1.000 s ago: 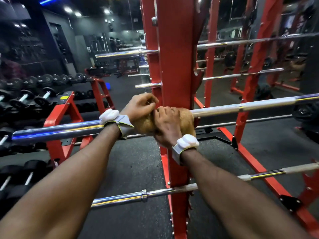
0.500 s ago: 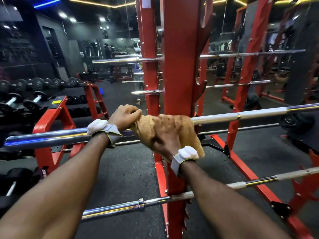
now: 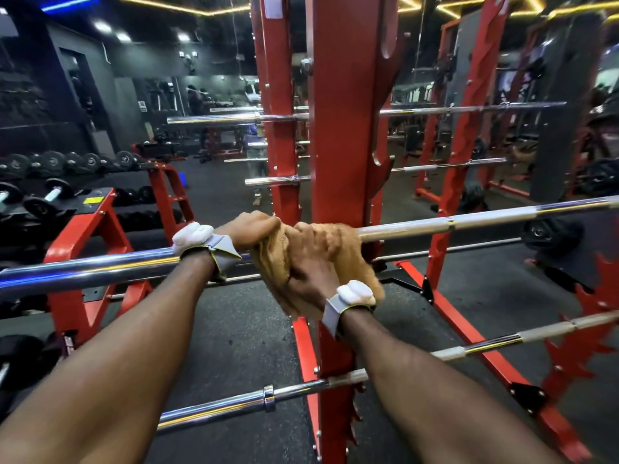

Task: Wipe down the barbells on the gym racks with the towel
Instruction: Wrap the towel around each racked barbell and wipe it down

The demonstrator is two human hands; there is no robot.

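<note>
I log the hands together: left hand (image 3: 249, 229) grips one end of the towel (image 3: 348, 252), right hand (image 3: 310, 259) beside it clamps the towel round the barbell (image 3: 469, 224).

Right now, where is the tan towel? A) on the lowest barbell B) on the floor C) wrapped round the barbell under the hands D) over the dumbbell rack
C: the towel is bunched round the barbell, gripped by the left hand and right hand.

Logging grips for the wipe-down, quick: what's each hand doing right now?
Left hand: curled, gripping the towel's left end on the barbell.
Right hand: curled, gripping the towel around the barbell.
</note>
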